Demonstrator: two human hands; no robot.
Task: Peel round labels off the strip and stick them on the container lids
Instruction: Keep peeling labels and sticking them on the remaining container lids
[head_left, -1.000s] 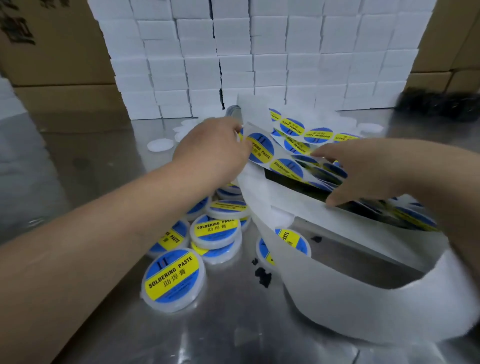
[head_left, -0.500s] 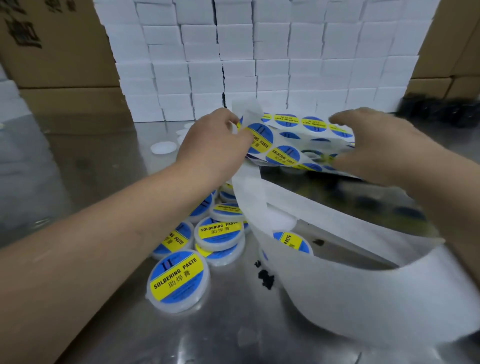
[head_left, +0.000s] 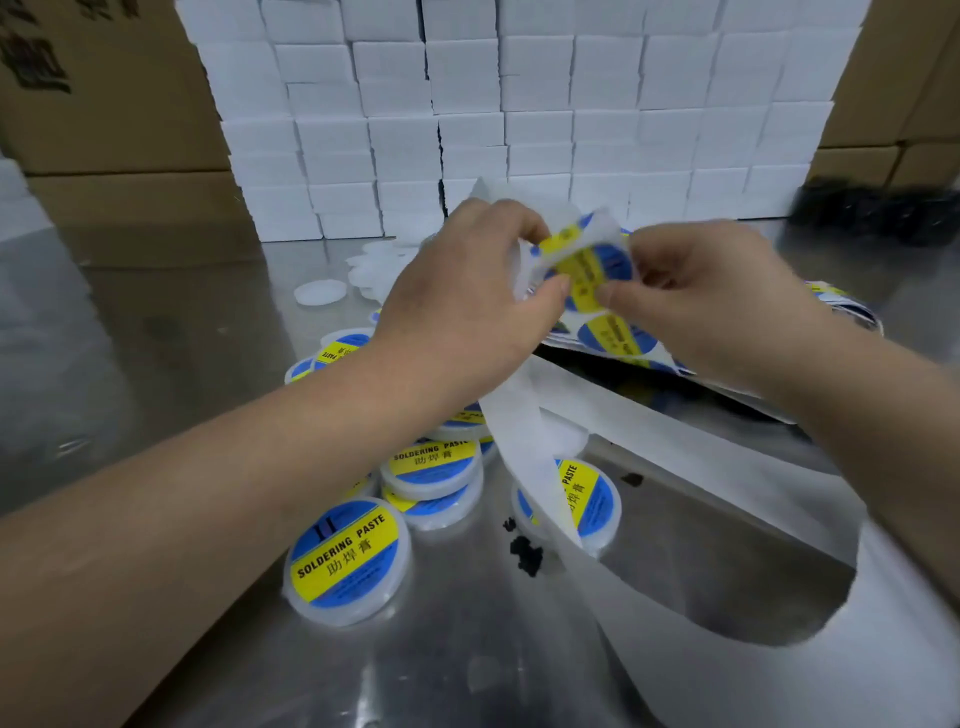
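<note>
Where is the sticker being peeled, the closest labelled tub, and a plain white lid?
Sticker being peeled (head_left: 589, 269), head view, yellow band.
Closest labelled tub (head_left: 345, 558), head view, label's middle.
Plain white lid (head_left: 319, 292), head view, its top.

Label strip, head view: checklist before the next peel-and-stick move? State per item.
1. Both hands gripping the label strip: ok. The left hand and right hand pinch it at the top label.
2. Top label's edge lifted off the backing: cannot tell. It is blurred and partly covered.
3. Unlabelled lid in sight: ok. Plain white lids lie on the table beyond the left hand.
4. Spent backing clear of finished containers: not ok. It drapes over one labelled container.
5. Table clean: not ok. There are black specks beside that container.
</note>
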